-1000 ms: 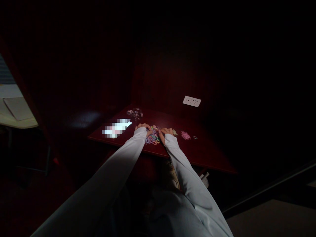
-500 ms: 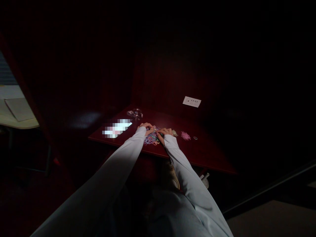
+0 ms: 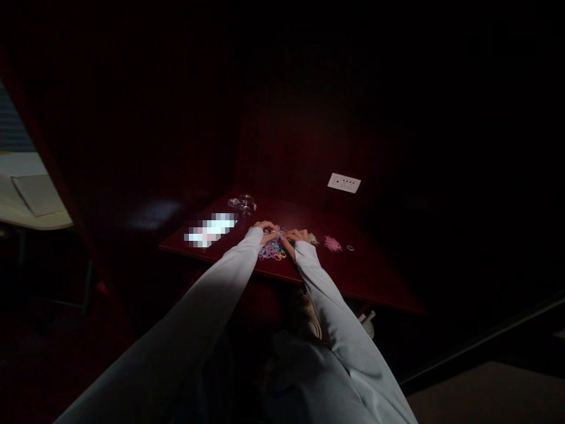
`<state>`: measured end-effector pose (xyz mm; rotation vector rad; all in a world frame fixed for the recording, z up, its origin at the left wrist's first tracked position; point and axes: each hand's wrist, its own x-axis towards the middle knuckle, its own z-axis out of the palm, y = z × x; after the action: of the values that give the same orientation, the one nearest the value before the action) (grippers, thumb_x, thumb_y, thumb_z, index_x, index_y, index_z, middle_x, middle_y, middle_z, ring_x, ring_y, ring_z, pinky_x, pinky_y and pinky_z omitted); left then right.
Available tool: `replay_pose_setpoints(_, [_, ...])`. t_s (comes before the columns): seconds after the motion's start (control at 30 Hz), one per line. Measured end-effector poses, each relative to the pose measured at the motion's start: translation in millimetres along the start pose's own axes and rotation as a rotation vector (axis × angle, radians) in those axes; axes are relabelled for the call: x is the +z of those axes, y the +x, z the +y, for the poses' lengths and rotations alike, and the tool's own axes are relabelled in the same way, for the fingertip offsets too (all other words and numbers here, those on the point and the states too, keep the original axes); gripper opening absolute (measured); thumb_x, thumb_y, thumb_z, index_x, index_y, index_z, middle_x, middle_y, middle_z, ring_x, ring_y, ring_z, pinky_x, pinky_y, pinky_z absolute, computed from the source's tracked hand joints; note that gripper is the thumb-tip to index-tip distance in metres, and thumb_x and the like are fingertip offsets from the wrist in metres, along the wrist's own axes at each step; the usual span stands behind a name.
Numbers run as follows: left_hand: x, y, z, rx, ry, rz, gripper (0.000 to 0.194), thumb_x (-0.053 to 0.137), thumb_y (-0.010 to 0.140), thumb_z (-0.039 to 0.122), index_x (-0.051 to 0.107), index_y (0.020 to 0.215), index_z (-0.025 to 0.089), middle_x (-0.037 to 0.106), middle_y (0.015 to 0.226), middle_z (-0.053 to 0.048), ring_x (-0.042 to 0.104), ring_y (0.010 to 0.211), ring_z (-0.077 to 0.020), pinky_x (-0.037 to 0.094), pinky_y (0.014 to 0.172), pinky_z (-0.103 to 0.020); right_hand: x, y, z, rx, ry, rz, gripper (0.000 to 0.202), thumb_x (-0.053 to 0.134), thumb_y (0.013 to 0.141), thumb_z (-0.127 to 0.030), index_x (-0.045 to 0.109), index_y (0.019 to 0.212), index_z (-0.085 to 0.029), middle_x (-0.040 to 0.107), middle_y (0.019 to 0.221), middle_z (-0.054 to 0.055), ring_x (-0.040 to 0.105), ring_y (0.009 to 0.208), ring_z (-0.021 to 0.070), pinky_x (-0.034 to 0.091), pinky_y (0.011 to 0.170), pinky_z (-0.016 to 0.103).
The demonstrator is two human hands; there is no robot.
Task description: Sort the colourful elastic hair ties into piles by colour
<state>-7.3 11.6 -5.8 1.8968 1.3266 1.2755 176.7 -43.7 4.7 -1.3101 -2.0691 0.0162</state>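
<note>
A loose heap of small hair ties (image 3: 270, 252) in purple, pink, green and orange lies near the table's front edge. My left hand (image 3: 263, 227) rests on the heap's far left side, fingers curled in among the ties. From the right, my right hand (image 3: 298, 236) reaches in with thumb and forefinger brought together at the heap. Whatever either hand's fingertips grip is too small to make out. Just beyond my right hand sits a pale yellow bunch of hair ties (image 3: 313, 239), partly hidden. Farther right are a pink bunch (image 3: 332, 244) and one single pale hair tie (image 3: 350, 248).
A phone with a lit, blurred-out screen (image 3: 210, 229) lies on the left of the dark red table (image 3: 375, 282). Behind it stands a clear container (image 3: 245, 204). A white socket plate (image 3: 344, 182) is on the back wall. Dark panels rise around the table.
Both hands stay at the heap, with only small finger movements among the ties. The ties between the hands have shifted slightly. The side bunches look the same.
</note>
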Motion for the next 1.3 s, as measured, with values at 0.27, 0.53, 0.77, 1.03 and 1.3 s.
replay_pose_setpoints(0.27, [1.8,2.3,-1.4,0.008,-0.013,-0.005,0.007,0.076,0.068,0.016,0.075,0.072,0.022,0.073,0.084,0.0,0.061,0.081,-0.0178,0.051,0.088,-0.03,-1.4,0.8,0.7,0.018,0.035,0.0,0.039,0.049,0.105,-0.051,0.078,0.092,-0.027,0.072,0.103,0.005,0.053,0.107,0.0249,0.043,0.096,0.037])
replay_pose_setpoints(0.53, [1.1,2.4,0.4,0.011,-0.116,-0.001,0.009,0.076,0.067,0.011,0.074,0.068,0.02,0.072,0.08,0.0,0.057,0.069,-0.014,0.052,0.076,-0.027,0.0,0.3,2.6,0.024,0.067,0.047,0.036,0.05,0.104,-0.047,0.077,0.089,-0.027,0.072,0.101,0.005,0.053,0.106,0.0252,0.042,0.097,0.038])
replay_pose_setpoints(0.77, [3.6,2.7,-3.0,0.01,-0.178,0.03,0.01,0.073,0.066,0.01,0.071,0.067,0.019,0.068,0.075,0.0,0.054,0.067,-0.0137,0.05,0.07,-0.027,-0.2,1.7,9.5,0.052,0.096,0.072,0.03,0.052,0.1,-0.043,0.076,0.091,-0.027,0.073,0.1,0.005,0.055,0.103,0.0246,0.043,0.096,0.039])
replay_pose_setpoints(1.03, [2.1,3.5,-2.2,-0.008,-0.214,0.009,0.006,0.072,0.065,0.014,0.071,0.069,0.02,0.066,0.073,0.001,0.053,0.065,-0.0137,0.048,0.065,-0.027,1.4,4.1,14.3,0.132,0.09,0.088,0.029,0.053,0.1,-0.043,0.075,0.094,-0.026,0.073,0.101,0.006,0.056,0.106,0.0251,0.043,0.097,0.039])
replay_pose_setpoints(1.3, [2.9,4.1,-5.0,-0.043,-0.251,-0.015,0.005,0.075,0.067,0.019,0.072,0.071,0.019,0.059,0.064,0.003,0.052,0.064,-0.014,0.048,0.068,-0.027,-1.0,1.9,9.4,0.069,0.06,0.049,0.031,0.052,0.101,-0.043,0.078,0.097,-0.026,0.074,0.104,0.006,0.056,0.106,0.0252,0.042,0.098,0.04])
